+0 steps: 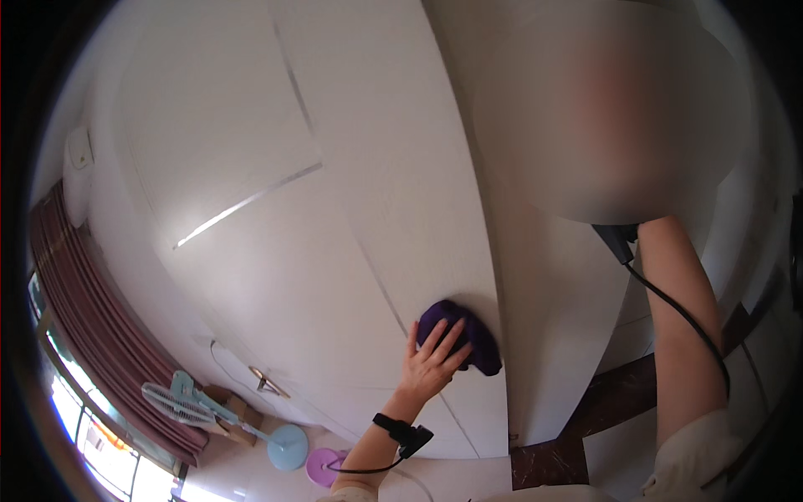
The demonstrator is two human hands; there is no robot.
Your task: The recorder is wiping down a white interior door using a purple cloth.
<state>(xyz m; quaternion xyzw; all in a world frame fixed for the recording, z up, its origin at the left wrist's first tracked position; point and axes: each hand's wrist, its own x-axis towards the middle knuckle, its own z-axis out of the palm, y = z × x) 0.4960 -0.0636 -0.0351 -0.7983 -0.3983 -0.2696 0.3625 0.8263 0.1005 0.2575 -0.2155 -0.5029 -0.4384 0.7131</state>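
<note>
My left hand (433,363) lies with fingers spread on a bunched dark purple cloth (461,336), pressing it flat against a white door (376,207). The cloth sits low on the door, close to its long vertical edge. A black strap with a small device (404,434) circles my left wrist. My right forearm (687,326) reaches up on the right side, beside the door. A large blurred patch hides my right hand, so what it touches cannot be seen. Below that patch, a black device (613,241) with a cable shows at my right wrist.
Silvery inlay strips (251,204) cross the door, and a brass handle (270,381) projects at its far side. Beyond stand a light-blue pedestal fan (287,447), a cardboard box (235,408), a pink-purple stool or basin (323,467) and maroon curtains (100,320). Dark marble strips (546,467) edge the floor.
</note>
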